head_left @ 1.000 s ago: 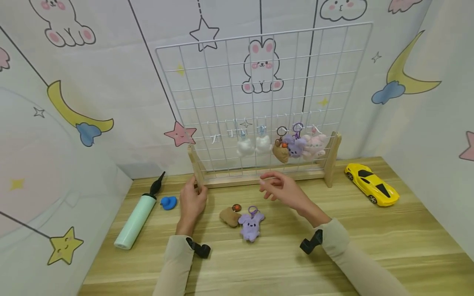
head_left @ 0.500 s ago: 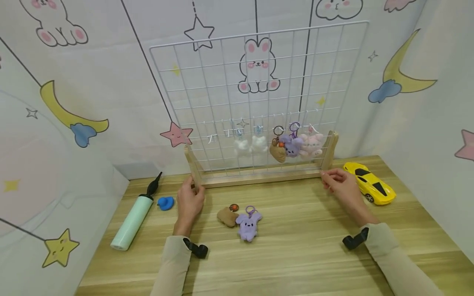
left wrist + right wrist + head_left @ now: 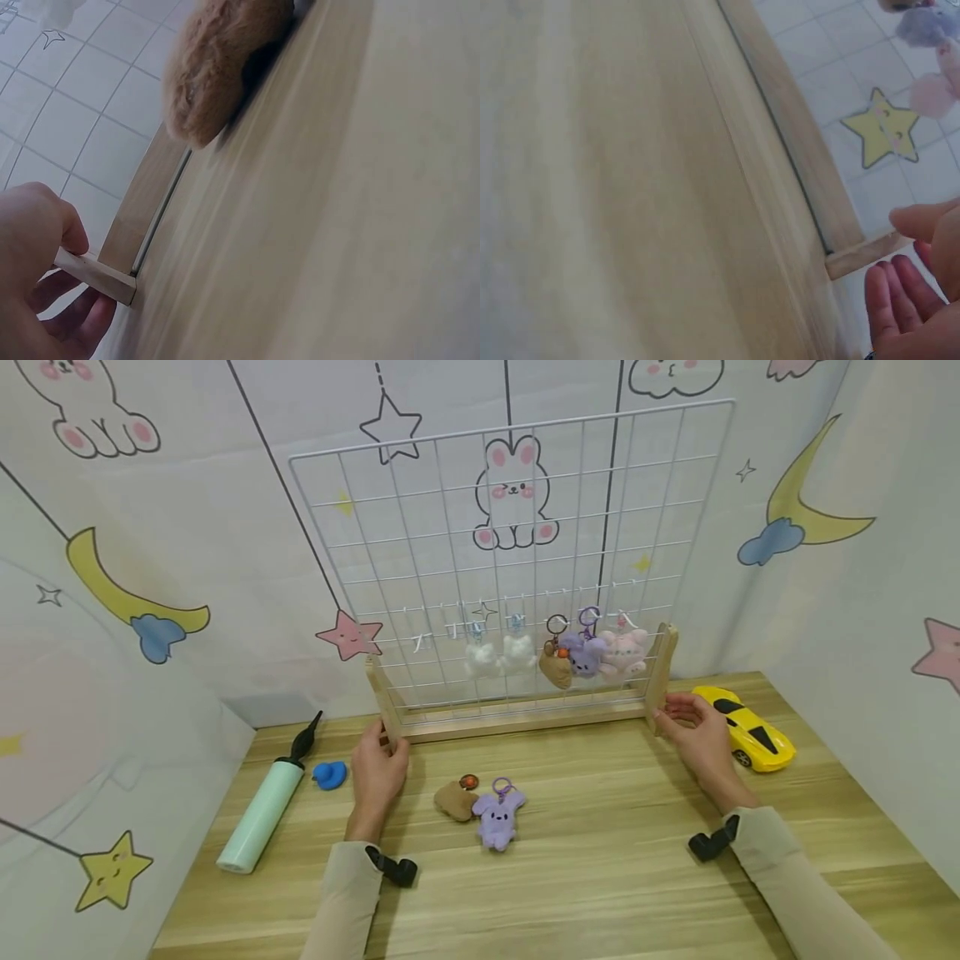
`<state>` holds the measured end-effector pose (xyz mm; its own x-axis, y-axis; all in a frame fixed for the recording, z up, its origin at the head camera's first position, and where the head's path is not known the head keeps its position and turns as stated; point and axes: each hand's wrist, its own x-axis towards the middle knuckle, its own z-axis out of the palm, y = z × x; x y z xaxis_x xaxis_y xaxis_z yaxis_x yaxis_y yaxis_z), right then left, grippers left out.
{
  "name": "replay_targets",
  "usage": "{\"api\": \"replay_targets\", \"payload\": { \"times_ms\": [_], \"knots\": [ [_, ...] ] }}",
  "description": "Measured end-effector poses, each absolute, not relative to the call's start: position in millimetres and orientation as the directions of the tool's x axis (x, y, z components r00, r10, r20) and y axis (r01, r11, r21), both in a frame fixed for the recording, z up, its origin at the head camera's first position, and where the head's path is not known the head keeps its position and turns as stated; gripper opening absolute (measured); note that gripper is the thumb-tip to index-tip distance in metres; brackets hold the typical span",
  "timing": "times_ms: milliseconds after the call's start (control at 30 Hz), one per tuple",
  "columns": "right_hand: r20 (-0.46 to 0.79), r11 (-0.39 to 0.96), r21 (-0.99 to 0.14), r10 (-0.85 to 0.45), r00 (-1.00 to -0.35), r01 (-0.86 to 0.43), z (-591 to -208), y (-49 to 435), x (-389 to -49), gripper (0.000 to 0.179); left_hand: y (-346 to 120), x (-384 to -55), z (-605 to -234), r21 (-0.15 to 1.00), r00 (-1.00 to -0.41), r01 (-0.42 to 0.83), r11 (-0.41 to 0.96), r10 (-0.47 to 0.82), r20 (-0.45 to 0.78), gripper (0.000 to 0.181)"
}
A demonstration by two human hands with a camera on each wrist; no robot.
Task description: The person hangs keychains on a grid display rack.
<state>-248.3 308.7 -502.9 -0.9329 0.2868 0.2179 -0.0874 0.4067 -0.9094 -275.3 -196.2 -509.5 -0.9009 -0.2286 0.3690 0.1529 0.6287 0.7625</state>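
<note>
A white wire grid display rack (image 3: pixel 502 724) on a wooden base stands at the back of the table. My left hand (image 3: pixel 378 766) grips its left wooden upright (image 3: pixel 385 700); in the left wrist view the thumb lies on one side of the wood and the fingers on the other. At the right upright (image 3: pixel 660 672), my right hand (image 3: pixel 696 732) holds the lower end between thumb and fingers. Plush keychains hang from the grid's hooks: white ones (image 3: pixel 517 653), a brown one (image 3: pixel 555 668), a purple one (image 3: pixel 585 656) and a pink one (image 3: pixel 622 653).
A brown plush keychain (image 3: pixel 454 802) and a purple plush keychain (image 3: pixel 497 822) lie on the table (image 3: pixel 570 868) before the rack. On the left are a mint hand pump (image 3: pixel 261 818) and a blue toy duck (image 3: pixel 329 775). A yellow toy car (image 3: pixel 750 731) sits beside my right hand.
My right hand has moved right, from in front of the base's middle to the right upright, and now holds it. The left hand stays on the left upright. The head view has shifted slightly.
</note>
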Motion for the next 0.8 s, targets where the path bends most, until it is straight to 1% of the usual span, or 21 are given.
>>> {"api": "replay_targets", "payload": {
  "times_ms": [100, 200, 267, 333, 400, 467, 533, 600, 667, 700, 800],
  "knots": [
    [0.203, 0.418, -0.905, 0.263, -0.943, -0.078, -503.4, 310.8, -248.8, 0.056, -194.9, -275.7, -509.3, 0.779, -0.890, 0.133, 0.612, -0.273, 0.366, 0.041],
    [0.181, 0.423, -0.904, 0.248, -0.952, -0.062, -503.4, 313.9, -248.9, 0.059, -191.7, -276.4, -506.5, 0.793, -0.848, 0.144, 0.592, -0.339, 0.408, 0.031],
    [0.169, 0.423, -0.905, 0.247, -0.954, -0.051, -502.7, 315.8, -248.6, 0.059, -186.8, -275.6, -500.8, 0.796, -0.813, 0.190, 0.574, -0.362, 0.455, 0.024],
    [0.154, 0.426, -0.904, 0.253, -0.955, -0.033, -501.2, 316.5, -247.8, 0.059, -180.2, -274.1, -494.2, 0.784, -0.791, 0.267, 0.560, -0.337, 0.510, 0.020],
    [0.137, 0.425, -0.905, 0.254, -0.957, -0.017, -499.7, 316.6, -247.2, 0.060, -171.7, -271.7, -488.2, 0.763, -0.800, 0.340, 0.550, -0.258, 0.542, 0.018],
    [0.124, 0.426, -0.905, 0.254, -0.959, -0.004, -499.0, 316.5, -247.0, 0.060, -162.4, -268.4, -485.0, 0.755, -0.842, 0.389, 0.528, -0.128, 0.524, 0.014],
    [0.120, 0.430, -0.903, 0.252, -0.960, 0.001, -498.9, 316.2, -246.8, 0.060, -153.0, -264.5, -484.8, 0.745, -0.886, 0.407, 0.528, 0.030, 0.462, 0.010],
    [0.120, 0.433, -0.901, 0.251, -0.961, 0.001, -499.1, 315.9, -246.6, 0.060, -143.1, -259.6, -486.3, 0.742, -0.913, 0.404, 0.535, 0.193, 0.359, 0.007],
    [0.123, 0.437, -0.899, 0.250, -0.960, -0.001, -499.8, 315.6, -246.5, 0.059, -132.7, -254.4, -488.6, 0.723, -0.907, 0.412, 0.554, 0.324, 0.269, 0.009],
    [0.124, 0.436, -0.900, 0.250, -0.960, -0.003, -500.3, 315.4, -246.6, 0.059, -128.1, -252.0, -489.8, 0.705, -0.892, 0.432, 0.563, 0.382, 0.241, 0.011],
    [0.124, 0.430, -0.903, 0.248, -0.961, -0.005, -501.0, 314.7, -247.1, 0.059, -116.9, -244.9, -490.1, 0.654, -0.846, 0.490, 0.577, 0.496, 0.195, 0.016]
  ]
}}
